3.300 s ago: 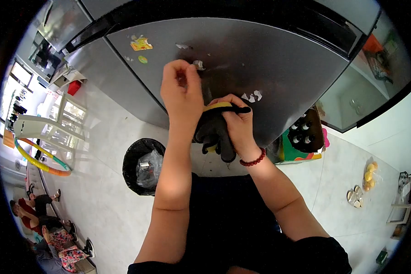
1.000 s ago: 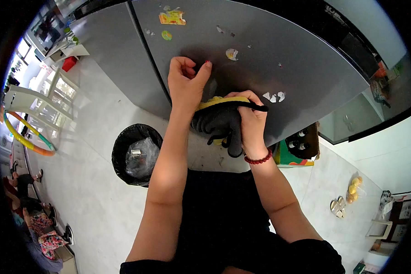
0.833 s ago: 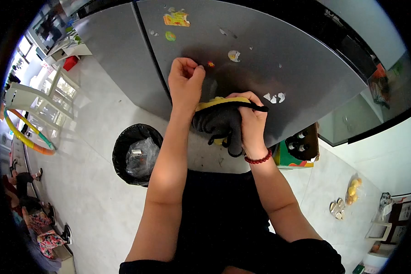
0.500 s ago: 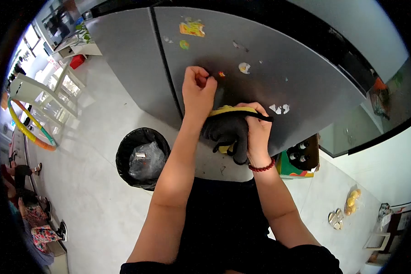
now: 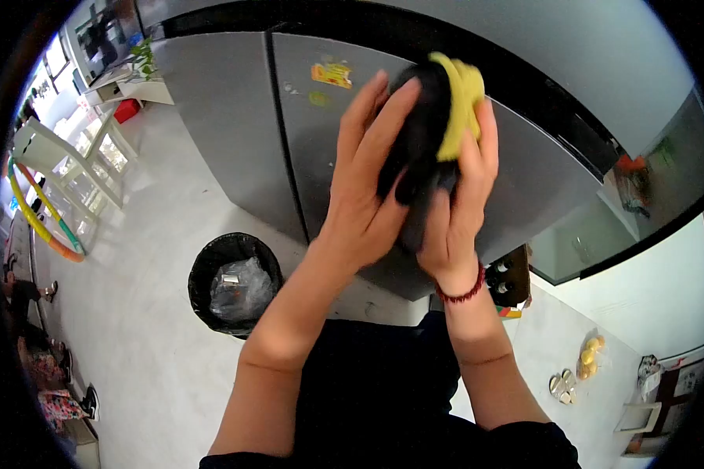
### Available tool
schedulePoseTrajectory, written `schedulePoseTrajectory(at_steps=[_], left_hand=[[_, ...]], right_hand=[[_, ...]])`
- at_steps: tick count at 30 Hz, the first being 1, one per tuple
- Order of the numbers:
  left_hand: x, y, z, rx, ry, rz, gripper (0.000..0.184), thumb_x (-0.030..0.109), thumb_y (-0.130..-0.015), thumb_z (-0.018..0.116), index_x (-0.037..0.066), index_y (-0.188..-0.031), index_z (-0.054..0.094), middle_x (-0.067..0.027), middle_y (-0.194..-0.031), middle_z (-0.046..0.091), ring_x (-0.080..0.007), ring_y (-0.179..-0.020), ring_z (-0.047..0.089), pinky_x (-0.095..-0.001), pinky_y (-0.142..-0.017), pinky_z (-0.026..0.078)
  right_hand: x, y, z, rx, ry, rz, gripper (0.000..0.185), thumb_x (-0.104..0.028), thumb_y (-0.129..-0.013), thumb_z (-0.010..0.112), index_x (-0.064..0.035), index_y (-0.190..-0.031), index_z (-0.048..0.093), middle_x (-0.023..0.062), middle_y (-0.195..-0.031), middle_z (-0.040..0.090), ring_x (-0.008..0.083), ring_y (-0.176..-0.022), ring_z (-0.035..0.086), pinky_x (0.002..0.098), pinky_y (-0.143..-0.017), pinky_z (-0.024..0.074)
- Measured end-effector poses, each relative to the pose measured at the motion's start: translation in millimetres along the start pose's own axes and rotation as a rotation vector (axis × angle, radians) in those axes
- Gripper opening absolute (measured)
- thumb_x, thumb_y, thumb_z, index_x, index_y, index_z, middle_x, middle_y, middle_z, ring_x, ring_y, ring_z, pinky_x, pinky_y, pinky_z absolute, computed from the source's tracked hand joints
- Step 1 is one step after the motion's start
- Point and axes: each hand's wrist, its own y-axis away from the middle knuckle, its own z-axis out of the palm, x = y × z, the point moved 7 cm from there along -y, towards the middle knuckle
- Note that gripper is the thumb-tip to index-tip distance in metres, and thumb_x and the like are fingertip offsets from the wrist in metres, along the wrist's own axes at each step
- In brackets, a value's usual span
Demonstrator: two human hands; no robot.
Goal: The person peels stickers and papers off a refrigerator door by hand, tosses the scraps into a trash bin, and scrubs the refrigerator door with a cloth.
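A dark grey and yellow cleaning cloth with black edging is bunched up between my two hands, in front of the grey fridge door. My left hand presses against its dark side with the fingers curved around it. On the right, my right hand, a red bead bracelet at its wrist, grips the yellow side. On the fridge door, a torn yellow sticker and a faded green one show left of the cloth. My hands and the cloth cover the door area where other sticker scraps were.
A black-lined bin with clear plastic inside stands on the floor at left. A box of bottles sits by the fridge at right. Farther off are a white chair, a coloured hoop, bagged yellow fruit and seated people's legs.
The cloth has risen from low on the door to higher up in front of it, bunched together. My left hand, earlier pinched near the stickers, now holds the cloth with my right hand.
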Motion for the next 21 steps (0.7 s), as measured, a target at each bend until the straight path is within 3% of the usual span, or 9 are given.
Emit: schedulePoseTrajectory(at_steps=[2, 3, 4, 7, 11, 14, 17, 19, 21], left_hand=[[-28, -2, 12, 0.038, -0.216, 0.074, 0.055, 0.008, -0.083, 0.058, 0.008, -0.137, 0.047, -0.0181, -0.140, 0.040, -0.0347, -0.124, 0.042, -0.0436, -0.103, 0.032], [-43, 3, 21, 0.055, -0.325, 0.110, 0.055, 0.008, -0.081, 0.059, 0.007, -0.135, 0.048, -0.0174, -0.137, 0.043, -0.0343, -0.121, 0.044, -0.0436, -0.101, 0.032], [-53, 14, 24, 0.164, -0.283, 0.175, 0.055, 0.005, -0.075, 0.061, 0.006, -0.129, 0.051, -0.0153, -0.131, 0.048, -0.0335, -0.113, 0.045, -0.0424, -0.096, 0.032], [-80, 82, 32, 0.160, -0.339, 0.046, 0.058, 0.004, -0.074, 0.064, 0.001, -0.129, 0.047, -0.0201, -0.130, 0.045, -0.0376, -0.115, 0.042, -0.0431, -0.096, 0.035], [-99, 197, 54, -0.166, -0.355, -0.264, 0.052, 0.007, -0.079, 0.064, -0.001, -0.126, 0.044, -0.0238, -0.129, 0.040, -0.0394, -0.113, 0.042, -0.0461, -0.096, 0.038], [-69, 167, 79, -0.124, -0.294, -0.165, 0.047, 0.017, -0.077, 0.070, 0.004, -0.119, 0.053, -0.0180, -0.123, 0.048, -0.0357, -0.108, 0.047, -0.0446, -0.093, 0.039], [-18, 77, 105, -0.002, -0.195, 0.114, 0.041, 0.023, -0.076, 0.069, 0.010, -0.114, 0.059, -0.0102, -0.119, 0.053, -0.0310, -0.102, 0.051, -0.0420, -0.089, 0.041], [-1, 45, 120, 0.040, -0.192, 0.226, 0.039, 0.020, -0.077, 0.066, 0.013, -0.115, 0.060, -0.0067, -0.120, 0.053, -0.0282, -0.100, 0.051, -0.0385, -0.088, 0.041], [-12, 69, 124, 0.010, -0.262, 0.197, 0.039, 0.021, -0.076, 0.066, 0.018, -0.114, 0.060, -0.0051, -0.118, 0.052, -0.0264, -0.100, 0.051, -0.0380, -0.087, 0.041]], right_hand=[[12, -12, 3, -0.086, 0.199, 0.047, 0.045, 0.001, -0.089, 0.043, 0.0013, -0.134, 0.044, 0.0244, -0.147, 0.033, 0.0387, -0.132, 0.037, 0.0426, -0.109, 0.0298], [24, -10, 5, -0.126, 0.354, -0.003, 0.053, 0.002, -0.079, 0.054, -0.0009, -0.131, 0.048, 0.0209, -0.142, 0.040, 0.0392, -0.112, 0.049, 0.0439, -0.092, 0.0397], [26, -1, 8, -0.165, 0.353, 0.011, 0.055, 0.001, -0.077, 0.056, -0.0023, -0.131, 0.048, 0.0185, -0.140, 0.043, 0.0378, -0.107, 0.051, 0.0433, -0.088, 0.0402], [28, 45, 20, -0.329, 0.370, 0.148, 0.048, -0.001, -0.076, 0.057, -0.0063, -0.123, 0.054, 0.0132, -0.129, 0.051, 0.0322, -0.095, 0.054, 0.0425, -0.080, 0.0417], [40, 141, 21, -0.493, 0.234, 0.360, 0.028, -0.004, -0.076, 0.060, -0.0063, -0.104, 0.060, 0.0122, -0.115, 0.055, 0.0316, -0.095, 0.056, 0.0416, -0.081, 0.0468], [42, 139, -19, -0.374, 0.238, 0.409, 0.029, -0.002, -0.073, 0.062, -0.0056, -0.102, 0.060, 0.0121, -0.112, 0.057, 0.0320, -0.101, 0.056, 0.0413, -0.086, 0.0471], [22, 75, -78, -0.066, 0.496, 0.215, 0.035, 0.003, -0.068, 0.064, -0.0031, -0.103, 0.063, 0.0165, -0.113, 0.058, 0.0343, -0.103, 0.056, 0.0414, -0.089, 0.0463], [21, 54, -100, 0.104, 0.517, 0.214, 0.035, 0.004, -0.069, 0.063, 0.0000, -0.104, 0.061, 0.0187, -0.111, 0.059, 0.0356, -0.100, 0.057, 0.0412, -0.088, 0.0456], [29, 74, -95, 0.079, 0.517, 0.191, 0.034, 0.004, -0.068, 0.063, 0.0006, -0.102, 0.062, 0.0199, -0.110, 0.059, 0.0354, -0.099, 0.058, 0.0412, -0.088, 0.0460]])
